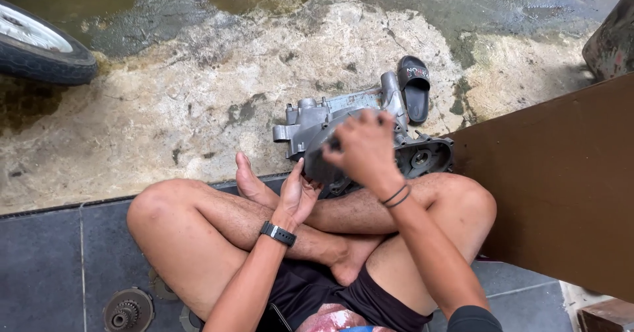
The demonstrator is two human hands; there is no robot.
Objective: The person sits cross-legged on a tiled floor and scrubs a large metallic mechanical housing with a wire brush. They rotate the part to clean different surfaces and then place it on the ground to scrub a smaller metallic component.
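I sit cross-legged on the floor with a grey metal engine casing [317, 122] lying on the ground in front of my shins. My right hand [364, 148] rests on top of a dark rounded cover [323, 164] on the casing, fingers curled over it. Against the near edge of that same cover presses my left hand [297, 197], palm up and fingers spread, a black watch on its wrist. The round end of the casing [426, 157] shows to the right of my hands.
A black slipper [415, 88] lies beyond the casing. A tyre [39, 45] sits at the far left, a brown board [561, 187] at the right. Gear parts [129, 310] lie on the dark tiles by my left leg. Wet concrete and puddles lie ahead.
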